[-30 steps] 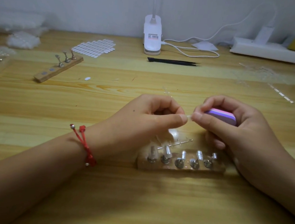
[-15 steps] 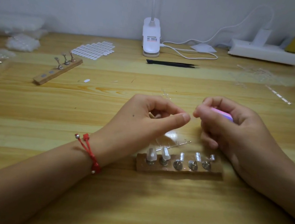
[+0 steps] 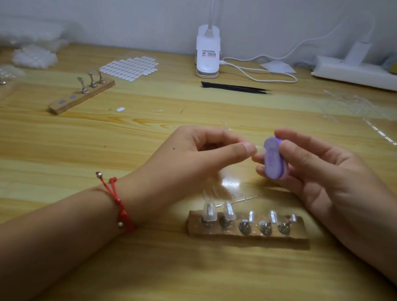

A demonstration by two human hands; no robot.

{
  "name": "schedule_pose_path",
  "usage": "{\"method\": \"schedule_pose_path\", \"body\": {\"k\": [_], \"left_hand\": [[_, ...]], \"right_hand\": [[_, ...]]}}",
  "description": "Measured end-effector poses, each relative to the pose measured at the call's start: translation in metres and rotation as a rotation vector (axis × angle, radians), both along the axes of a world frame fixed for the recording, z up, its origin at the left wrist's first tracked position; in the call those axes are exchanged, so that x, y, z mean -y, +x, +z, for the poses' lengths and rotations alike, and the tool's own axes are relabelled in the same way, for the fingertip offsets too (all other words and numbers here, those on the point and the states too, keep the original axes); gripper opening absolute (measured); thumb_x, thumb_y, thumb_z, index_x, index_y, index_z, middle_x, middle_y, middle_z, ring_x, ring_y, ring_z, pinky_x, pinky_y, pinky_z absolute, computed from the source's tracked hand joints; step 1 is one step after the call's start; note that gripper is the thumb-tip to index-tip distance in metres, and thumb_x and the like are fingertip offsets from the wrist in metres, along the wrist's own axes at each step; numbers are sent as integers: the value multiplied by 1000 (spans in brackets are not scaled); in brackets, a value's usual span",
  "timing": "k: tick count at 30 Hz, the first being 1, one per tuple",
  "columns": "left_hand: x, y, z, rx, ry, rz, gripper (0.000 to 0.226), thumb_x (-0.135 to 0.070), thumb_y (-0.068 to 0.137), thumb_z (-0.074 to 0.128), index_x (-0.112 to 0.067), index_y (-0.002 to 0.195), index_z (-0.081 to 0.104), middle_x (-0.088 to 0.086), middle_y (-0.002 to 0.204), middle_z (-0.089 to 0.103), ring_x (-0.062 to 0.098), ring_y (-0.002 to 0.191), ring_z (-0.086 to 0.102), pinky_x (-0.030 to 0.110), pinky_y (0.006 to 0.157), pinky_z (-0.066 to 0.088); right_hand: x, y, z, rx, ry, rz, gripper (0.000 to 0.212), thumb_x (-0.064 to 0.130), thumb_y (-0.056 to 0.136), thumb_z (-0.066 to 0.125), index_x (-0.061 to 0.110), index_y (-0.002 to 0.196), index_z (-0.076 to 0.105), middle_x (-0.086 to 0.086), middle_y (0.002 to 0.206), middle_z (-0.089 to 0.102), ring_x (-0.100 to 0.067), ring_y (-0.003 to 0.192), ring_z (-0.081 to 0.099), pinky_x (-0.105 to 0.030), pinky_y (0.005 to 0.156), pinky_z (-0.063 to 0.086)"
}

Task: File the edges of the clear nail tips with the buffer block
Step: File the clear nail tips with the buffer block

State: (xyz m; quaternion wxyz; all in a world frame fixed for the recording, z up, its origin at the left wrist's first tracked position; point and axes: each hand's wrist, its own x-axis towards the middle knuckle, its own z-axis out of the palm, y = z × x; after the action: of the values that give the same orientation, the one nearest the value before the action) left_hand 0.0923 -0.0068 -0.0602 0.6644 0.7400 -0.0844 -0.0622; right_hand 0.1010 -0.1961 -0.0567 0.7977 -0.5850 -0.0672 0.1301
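Note:
My right hand [image 3: 318,174] grips a small purple oval buffer block [image 3: 273,162], its flat purple face turned toward the camera. My left hand [image 3: 199,155] pinches a clear nail tip [image 3: 259,149] between thumb and forefinger; the tip is faint and barely shows beside the block. Below the hands a wooden holder [image 3: 247,234] carries several metal stands with clear nail tips [image 3: 209,212] on them. A clear plastic sprue [image 3: 244,199] lies just behind the holder.
A second wooden holder [image 3: 80,96] with three stands lies at the left. A sheet of white stickers [image 3: 130,68], a white clip lamp [image 3: 207,54], black tweezers [image 3: 234,88], a power strip [image 3: 364,76] and clear plastic strips [image 3: 360,109] lie farther back.
My right hand has turned the buffer block, so its purple face now points at the camera instead of being hidden under the fingers. My left hand keeps its pinch.

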Motion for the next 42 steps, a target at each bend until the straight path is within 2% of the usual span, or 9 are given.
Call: {"method": "schedule_pose_path", "body": {"k": [4, 10, 14, 18, 22, 24, 32, 36, 42], "left_hand": [[2, -2, 3, -32, -39, -5, 10, -24, 82, 68, -17, 82, 75, -9, 64, 64, 6, 53, 52, 14, 48, 44], [5, -4, 0, 34, 25, -59, 11, -17, 85, 67, -9, 86, 74, 3, 74, 66, 11, 67, 58, 23, 62, 51], [5, -4, 0, 58, 18, 3, 11, -19, 84, 68, -11, 86, 75, -1, 72, 66, 5, 64, 57, 19, 62, 49], [6, -3, 1, 37, 54, 4, 12, -19, 84, 68, -9, 86, 75, 6, 75, 64, 13, 68, 56, 40, 71, 55], [4, -2, 0, 24, 25, 16, 12, -22, 82, 70, -11, 84, 76, 11, 77, 67, 16, 68, 58, 32, 66, 53], [3, -2, 0, 21, 37, 8, 12, -21, 83, 69, -12, 84, 76, 14, 78, 67, 17, 70, 59, 37, 71, 56], [3, 0, -1, -1, 24, 39, 10, -22, 83, 70, -13, 83, 76, 1, 70, 67, 15, 65, 62, 32, 65, 57], [4, -2, 0, -40, 21, 6, 11, -21, 82, 71, -11, 85, 76, 5, 75, 69, 21, 68, 63, 43, 69, 59], [6, -2, -1, -1, 53, 30, 11, -22, 81, 73, -12, 83, 77, 4, 77, 73, 9, 68, 64, 24, 63, 55]], "right_hand": [[-4, -3, 1, 36, -47, 7, 26, 23, 54, 74, 21, 79, 81, -7, 80, 76, -15, 65, 71, -20, 59, 56], [-4, -3, -1, 31, -28, -32, 24, 21, 54, 75, 20, 77, 80, -8, 82, 76, -19, 68, 72, -21, 62, 57], [-4, -3, -1, 38, -43, -29, 25, 23, 53, 76, 20, 78, 80, -8, 83, 76, -19, 70, 73, -22, 62, 57], [-4, -4, -2, 62, -58, -42, 25, 24, 54, 76, 20, 79, 80, -8, 82, 76, -20, 68, 73, -22, 61, 57], [-4, -4, -2, 62, -67, -30, 26, 24, 53, 77, 21, 79, 80, -8, 82, 76, -20, 69, 73, -22, 61, 57], [-5, -5, -2, 76, -94, -21, 27, 26, 52, 77, 22, 79, 80, -8, 83, 76, -20, 70, 73, -23, 62, 57], [-5, -5, -2, 65, -89, -38, 22, 23, 52, 77, 21, 74, 80, -5, 77, 74, -17, 67, 72, -22, 61, 56], [-2, -2, -1, 9, -5, -78, 15, 17, 56, 72, 19, 69, 79, -4, 76, 74, -15, 66, 71, -19, 60, 56], [-2, -2, -2, 2, 12, -91, 14, 15, 59, 72, 15, 72, 79, -8, 80, 74, -16, 71, 73, -20, 62, 56]]}}
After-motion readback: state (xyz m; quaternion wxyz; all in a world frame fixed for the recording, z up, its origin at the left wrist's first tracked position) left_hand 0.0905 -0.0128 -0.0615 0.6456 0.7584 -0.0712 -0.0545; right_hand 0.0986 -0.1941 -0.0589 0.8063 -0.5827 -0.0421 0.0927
